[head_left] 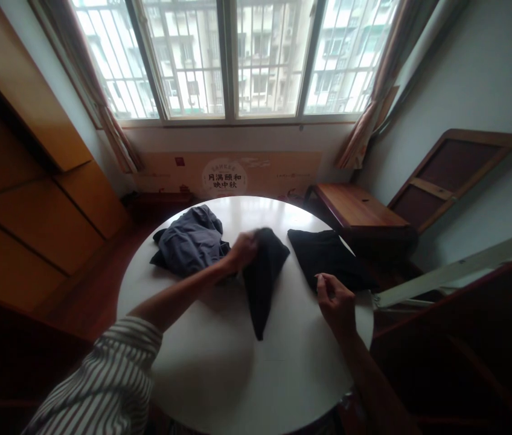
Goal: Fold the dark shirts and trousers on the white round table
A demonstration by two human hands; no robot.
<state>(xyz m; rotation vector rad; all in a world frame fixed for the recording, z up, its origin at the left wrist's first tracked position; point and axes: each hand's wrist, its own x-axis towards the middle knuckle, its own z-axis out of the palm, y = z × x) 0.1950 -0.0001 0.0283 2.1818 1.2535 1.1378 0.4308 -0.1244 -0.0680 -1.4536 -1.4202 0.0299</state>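
Note:
A black garment (265, 278) hangs from my left hand (243, 249), whose fingers are closed on its upper left edge. It narrows to a point at the bottom, above the round white table (211, 362). My right hand (336, 299) is over the table's right side, thumb and fingertips pinched together with nothing visible between them. Just beyond those fingertips lies a folded black cloth (328, 257); whether they touch it I cannot tell. On the left of the table is a crumpled grey garment (192, 238) with black parts at its edge, partly behind my left arm.
Past the table's right edge stands a wooden side table (360, 208), with a wood-framed panel (450, 175) leaning by the wall. Orange wooden cabinets (34, 223) fill the left side. A printed banner (224, 174) stands under the barred window (233, 60).

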